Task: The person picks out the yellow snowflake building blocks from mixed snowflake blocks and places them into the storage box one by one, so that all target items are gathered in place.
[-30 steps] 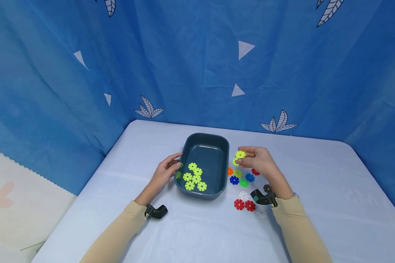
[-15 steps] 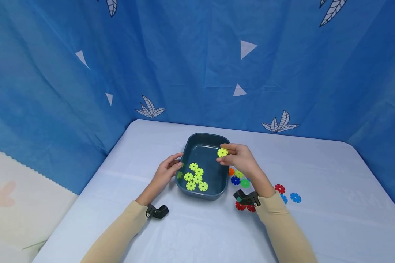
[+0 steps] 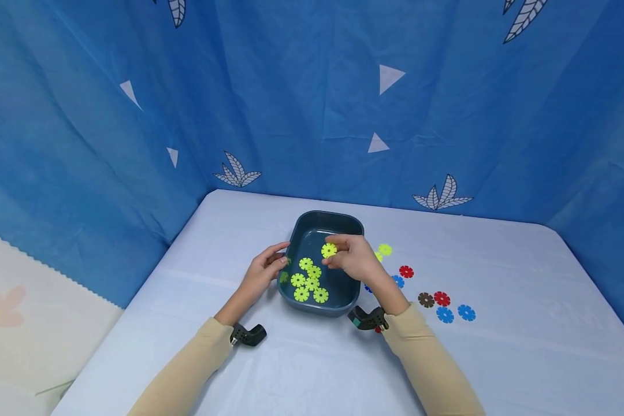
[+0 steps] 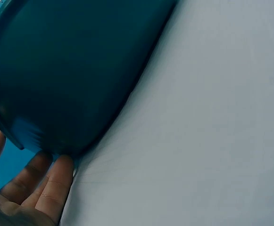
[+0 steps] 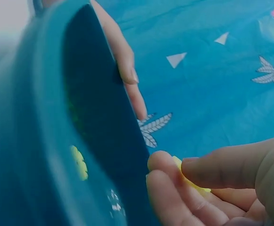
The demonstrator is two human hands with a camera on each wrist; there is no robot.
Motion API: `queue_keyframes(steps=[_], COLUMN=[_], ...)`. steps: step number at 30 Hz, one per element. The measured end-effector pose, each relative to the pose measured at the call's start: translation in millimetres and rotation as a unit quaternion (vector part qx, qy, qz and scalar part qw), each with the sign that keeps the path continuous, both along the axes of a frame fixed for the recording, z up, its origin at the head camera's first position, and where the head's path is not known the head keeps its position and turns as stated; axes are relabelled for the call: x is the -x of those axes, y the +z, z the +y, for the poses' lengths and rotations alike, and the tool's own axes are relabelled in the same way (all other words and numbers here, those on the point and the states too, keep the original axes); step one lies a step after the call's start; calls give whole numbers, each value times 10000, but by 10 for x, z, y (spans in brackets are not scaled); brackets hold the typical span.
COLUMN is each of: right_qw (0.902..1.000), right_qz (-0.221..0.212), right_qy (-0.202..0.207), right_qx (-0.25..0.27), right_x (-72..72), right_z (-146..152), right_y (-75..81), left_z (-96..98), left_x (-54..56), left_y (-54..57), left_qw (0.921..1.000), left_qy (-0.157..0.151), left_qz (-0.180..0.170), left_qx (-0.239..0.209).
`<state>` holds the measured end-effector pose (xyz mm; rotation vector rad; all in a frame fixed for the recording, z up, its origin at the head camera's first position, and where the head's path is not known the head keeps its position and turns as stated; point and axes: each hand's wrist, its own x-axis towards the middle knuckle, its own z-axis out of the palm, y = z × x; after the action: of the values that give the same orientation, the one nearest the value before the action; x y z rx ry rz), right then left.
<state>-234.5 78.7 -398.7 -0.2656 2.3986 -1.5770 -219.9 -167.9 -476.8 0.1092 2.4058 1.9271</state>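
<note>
A dark teal plastic basin [image 3: 317,312] stands on the white table, with several yellow snowflake discs [image 3: 312,283] on its floor toward the near left. My left hand [image 3: 260,271] rests against the basin's left side, its fingertips right at the wall and rim; in the left wrist view the fingers [image 4: 56,186] reach the wall loosely extended. Over the basin's inside, my right hand [image 3: 353,257] pinches another yellow snowflake disc [image 3: 329,250] between thumb and fingers. That held disc [image 5: 193,181] is partly covered by the fingers in the right wrist view.
Right of the basin lie loose snowflake discs: yellow [image 3: 385,249], red [image 3: 406,271], brown [image 3: 426,300] and blue [image 3: 467,312]. My right forearm hides others. A blue patterned curtain [image 3: 312,115] hangs behind the table.
My right hand has moved left from over the loose discs to above the basin, carrying the yellow snowflake disc. The left hand has stayed at the basin's side.
</note>
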Motion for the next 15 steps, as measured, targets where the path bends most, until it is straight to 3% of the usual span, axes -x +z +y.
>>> queue_keyframes(steps=[11,15], right_qw=[9955,9869], right_qz=[322,710], right_qy=[79,104], right_qx=[-889,-1443], right_x=[-20,-22], right_z=[-182,-228], right_y=[-105,-132], left_z=[-4,4], left_x=[5,2], left_y=[-1,-3], left_qw=[10000,10000], left_qy=[-2,5], left_qz=[-2,10], left_qx=[-10,-4])
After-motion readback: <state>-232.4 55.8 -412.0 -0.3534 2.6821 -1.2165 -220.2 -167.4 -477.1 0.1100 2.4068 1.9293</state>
